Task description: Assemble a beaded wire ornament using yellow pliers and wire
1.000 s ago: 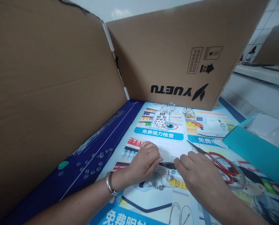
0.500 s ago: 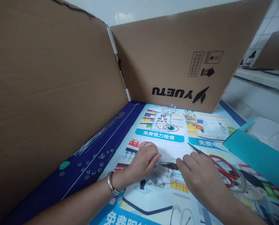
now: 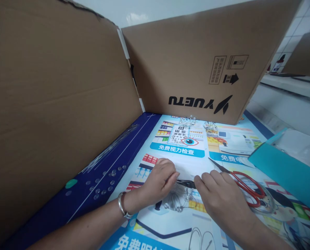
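Note:
My right hand (image 3: 221, 191) is wrapped round the handles of a pair of pliers (image 3: 186, 183), whose dark jaws point left. Against their tip, my left hand (image 3: 161, 180) is closed in a pinch on a bundle of thin wire with clear beads (image 3: 177, 205). The beaded ends fan out below the pliers, just above or on the printed sheet; which one I cannot tell. The spot where jaws meet wire is hidden by my left fingers. Just right of my right hand lie scissors (image 3: 248, 187) with red handles.
Loose clear beads (image 3: 103, 185) and straight wires (image 3: 110, 149) lie on the blue strip at left. Finished-looking beaded clusters (image 3: 188, 122) rest by the cardboard wall (image 3: 196, 62). A teal box (image 3: 287, 170) stands at right. Bent wire loops (image 3: 201, 239) lie at the front.
The pliers and my right hand have shifted very slightly left, closer to my left hand. More of the beaded wire fan shows below them. Both hands keep their grip.

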Demonstrator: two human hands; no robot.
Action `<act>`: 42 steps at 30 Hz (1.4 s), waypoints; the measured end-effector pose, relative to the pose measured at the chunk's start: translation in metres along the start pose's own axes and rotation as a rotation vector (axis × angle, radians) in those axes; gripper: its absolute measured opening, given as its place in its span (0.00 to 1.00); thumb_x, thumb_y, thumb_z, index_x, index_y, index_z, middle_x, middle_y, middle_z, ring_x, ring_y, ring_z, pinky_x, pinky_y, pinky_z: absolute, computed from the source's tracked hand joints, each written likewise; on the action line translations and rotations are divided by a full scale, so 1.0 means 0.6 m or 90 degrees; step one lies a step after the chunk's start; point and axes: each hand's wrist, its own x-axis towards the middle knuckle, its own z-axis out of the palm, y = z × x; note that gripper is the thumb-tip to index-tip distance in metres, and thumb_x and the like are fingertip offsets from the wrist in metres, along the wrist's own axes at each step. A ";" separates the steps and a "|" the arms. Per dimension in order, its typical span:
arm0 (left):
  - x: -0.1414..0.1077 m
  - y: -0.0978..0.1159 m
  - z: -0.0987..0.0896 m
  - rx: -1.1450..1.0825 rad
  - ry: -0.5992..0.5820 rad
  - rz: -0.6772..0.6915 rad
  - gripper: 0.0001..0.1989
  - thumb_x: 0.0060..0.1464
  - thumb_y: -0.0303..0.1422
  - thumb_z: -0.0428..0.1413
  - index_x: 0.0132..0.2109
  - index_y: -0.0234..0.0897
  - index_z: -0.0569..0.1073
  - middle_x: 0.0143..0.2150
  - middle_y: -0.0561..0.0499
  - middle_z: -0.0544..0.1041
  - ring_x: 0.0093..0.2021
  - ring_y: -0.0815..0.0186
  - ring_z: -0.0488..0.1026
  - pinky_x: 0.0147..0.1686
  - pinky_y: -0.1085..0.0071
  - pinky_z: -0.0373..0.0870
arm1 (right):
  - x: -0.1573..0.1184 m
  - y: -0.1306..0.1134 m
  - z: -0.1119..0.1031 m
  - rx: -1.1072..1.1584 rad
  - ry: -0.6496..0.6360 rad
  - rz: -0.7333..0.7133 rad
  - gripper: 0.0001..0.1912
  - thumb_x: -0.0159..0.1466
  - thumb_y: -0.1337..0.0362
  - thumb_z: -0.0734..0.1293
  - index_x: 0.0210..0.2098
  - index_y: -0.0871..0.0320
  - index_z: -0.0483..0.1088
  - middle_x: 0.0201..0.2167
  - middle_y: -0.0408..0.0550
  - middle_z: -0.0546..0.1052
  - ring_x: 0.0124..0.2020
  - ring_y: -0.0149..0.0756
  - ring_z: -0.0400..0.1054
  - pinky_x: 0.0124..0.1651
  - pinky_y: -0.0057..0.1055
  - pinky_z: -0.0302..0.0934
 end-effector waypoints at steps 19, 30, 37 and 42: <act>-0.002 0.012 0.007 -0.049 -0.008 -0.065 0.13 0.62 0.31 0.41 0.29 0.36 0.62 0.28 0.51 0.64 0.31 0.65 0.59 0.35 0.65 0.60 | -0.007 -0.008 0.013 0.050 0.017 0.037 0.08 0.58 0.72 0.61 0.37 0.58 0.67 0.26 0.44 0.66 0.29 0.35 0.56 0.31 0.34 0.43; -0.001 0.009 0.006 -0.063 0.044 -0.059 0.09 0.59 0.28 0.44 0.31 0.35 0.65 0.30 0.49 0.67 0.34 0.64 0.63 0.38 0.64 0.62 | 0.004 0.009 0.002 0.122 -0.055 0.130 0.03 0.57 0.70 0.64 0.30 0.55 0.66 0.27 0.44 0.67 0.31 0.37 0.57 0.34 0.35 0.43; -0.003 0.014 0.000 -0.094 0.101 -0.032 0.08 0.56 0.26 0.47 0.30 0.36 0.66 0.30 0.49 0.69 0.37 0.63 0.66 0.41 0.62 0.63 | -0.015 -0.015 -0.023 0.249 -0.115 0.252 0.03 0.59 0.66 0.62 0.32 0.55 0.68 0.29 0.46 0.68 0.35 0.38 0.60 0.38 0.34 0.49; -0.008 0.014 0.006 -0.095 0.098 -0.069 0.09 0.58 0.28 0.47 0.29 0.36 0.66 0.27 0.50 0.68 0.32 0.65 0.64 0.35 0.66 0.63 | -0.030 -0.059 -0.031 0.261 -0.113 0.303 0.04 0.60 0.64 0.63 0.34 0.56 0.68 0.31 0.47 0.68 0.35 0.39 0.61 0.37 0.34 0.51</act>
